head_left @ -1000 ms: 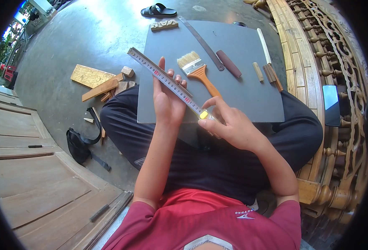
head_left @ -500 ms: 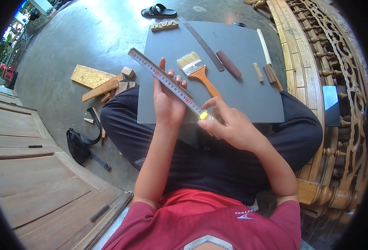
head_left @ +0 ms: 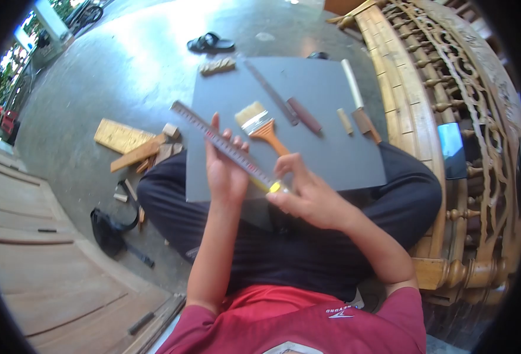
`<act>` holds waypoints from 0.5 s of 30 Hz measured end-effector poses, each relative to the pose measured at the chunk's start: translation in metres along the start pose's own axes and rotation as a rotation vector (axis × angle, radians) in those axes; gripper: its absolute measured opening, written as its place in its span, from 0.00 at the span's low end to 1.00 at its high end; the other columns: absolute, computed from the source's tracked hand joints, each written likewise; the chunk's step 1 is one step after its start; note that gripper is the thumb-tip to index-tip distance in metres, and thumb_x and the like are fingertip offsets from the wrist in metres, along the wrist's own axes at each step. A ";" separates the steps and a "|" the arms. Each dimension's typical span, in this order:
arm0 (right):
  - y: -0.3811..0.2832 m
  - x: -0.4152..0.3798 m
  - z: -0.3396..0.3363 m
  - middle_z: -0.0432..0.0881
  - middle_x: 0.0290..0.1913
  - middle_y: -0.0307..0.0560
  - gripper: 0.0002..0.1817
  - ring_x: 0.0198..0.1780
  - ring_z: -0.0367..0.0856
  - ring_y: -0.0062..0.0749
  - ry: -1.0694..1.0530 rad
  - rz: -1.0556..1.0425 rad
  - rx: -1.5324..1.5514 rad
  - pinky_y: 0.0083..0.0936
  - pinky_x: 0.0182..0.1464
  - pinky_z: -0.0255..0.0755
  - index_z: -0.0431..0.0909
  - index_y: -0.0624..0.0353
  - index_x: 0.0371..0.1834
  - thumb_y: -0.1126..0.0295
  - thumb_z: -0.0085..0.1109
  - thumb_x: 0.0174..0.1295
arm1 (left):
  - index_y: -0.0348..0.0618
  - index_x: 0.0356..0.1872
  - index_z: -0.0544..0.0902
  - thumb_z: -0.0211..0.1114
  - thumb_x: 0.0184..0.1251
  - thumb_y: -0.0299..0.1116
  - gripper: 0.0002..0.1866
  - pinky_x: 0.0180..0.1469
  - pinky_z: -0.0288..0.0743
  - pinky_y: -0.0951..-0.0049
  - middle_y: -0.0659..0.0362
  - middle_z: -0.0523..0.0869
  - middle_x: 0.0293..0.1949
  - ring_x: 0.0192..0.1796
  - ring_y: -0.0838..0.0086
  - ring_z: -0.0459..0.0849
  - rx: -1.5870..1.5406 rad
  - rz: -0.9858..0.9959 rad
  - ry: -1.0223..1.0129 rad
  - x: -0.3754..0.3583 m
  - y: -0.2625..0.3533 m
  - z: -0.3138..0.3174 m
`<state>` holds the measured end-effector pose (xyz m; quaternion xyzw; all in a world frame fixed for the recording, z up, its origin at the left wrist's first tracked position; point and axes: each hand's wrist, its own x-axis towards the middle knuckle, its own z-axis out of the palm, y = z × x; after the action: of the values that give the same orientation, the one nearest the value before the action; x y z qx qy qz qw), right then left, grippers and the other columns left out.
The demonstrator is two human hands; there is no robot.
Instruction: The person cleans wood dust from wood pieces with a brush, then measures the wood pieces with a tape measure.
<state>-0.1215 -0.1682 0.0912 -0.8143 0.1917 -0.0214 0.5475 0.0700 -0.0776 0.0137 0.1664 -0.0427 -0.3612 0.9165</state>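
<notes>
A tape measure, its pale blade (head_left: 225,147) drawn out and slightly blurred, slants across from upper left to lower right. My left hand (head_left: 226,174), palm up, supports the blade from below with its fingers curled at the far edge. A narrow brownish strip seems to lie along the blade in that hand; its full shape is hidden. My right hand (head_left: 313,197) grips the yellow-marked tape case (head_left: 277,187), thumb and index finger around it. Just beyond the hands lies a paintbrush (head_left: 267,133) with an orange handle and pale bristles on the grey board (head_left: 325,168).
Also on the board are a metal blade (head_left: 269,91), a dark red-brown bar (head_left: 305,115), a small wood stick (head_left: 345,121), a brown-bladed tool (head_left: 365,123) and a carved block (head_left: 217,66). Wood offcuts (head_left: 125,138) lie left. A phone (head_left: 452,150) rests on the bench at right.
The whole view has shifted, with the board and hands appearing lower and a little left. Both hands keep their hold on the tape measure.
</notes>
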 end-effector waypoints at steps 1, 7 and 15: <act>-0.004 -0.001 -0.002 0.77 0.60 0.62 0.31 0.54 0.85 0.56 -0.002 -0.011 -0.017 0.44 0.60 0.77 0.65 0.53 0.68 0.45 0.64 0.76 | 0.53 0.84 0.68 0.44 0.96 0.45 0.25 0.53 0.74 0.71 0.65 0.74 0.44 0.42 0.76 0.72 -0.011 -0.007 0.002 0.001 -0.001 -0.002; -0.006 -0.001 -0.002 0.74 0.63 0.57 0.24 0.47 0.88 0.46 -0.062 -0.065 0.008 0.41 0.58 0.79 0.74 0.51 0.65 0.47 0.61 0.78 | 0.53 0.84 0.69 0.44 0.96 0.44 0.24 0.51 0.75 0.72 0.66 0.73 0.43 0.42 0.77 0.72 0.014 0.005 0.016 0.000 0.000 0.003; -0.002 0.000 -0.002 0.73 0.58 0.49 0.19 0.37 0.83 0.26 -0.061 -0.127 0.075 0.27 0.43 0.78 0.76 0.59 0.59 0.54 0.62 0.81 | 0.54 0.83 0.69 0.44 0.96 0.43 0.24 0.52 0.75 0.71 0.65 0.73 0.42 0.42 0.76 0.73 -0.020 -0.018 0.029 0.000 0.001 0.004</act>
<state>-0.1214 -0.1690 0.0940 -0.8040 0.1219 -0.0385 0.5807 0.0692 -0.0782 0.0178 0.1631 -0.0242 -0.3672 0.9154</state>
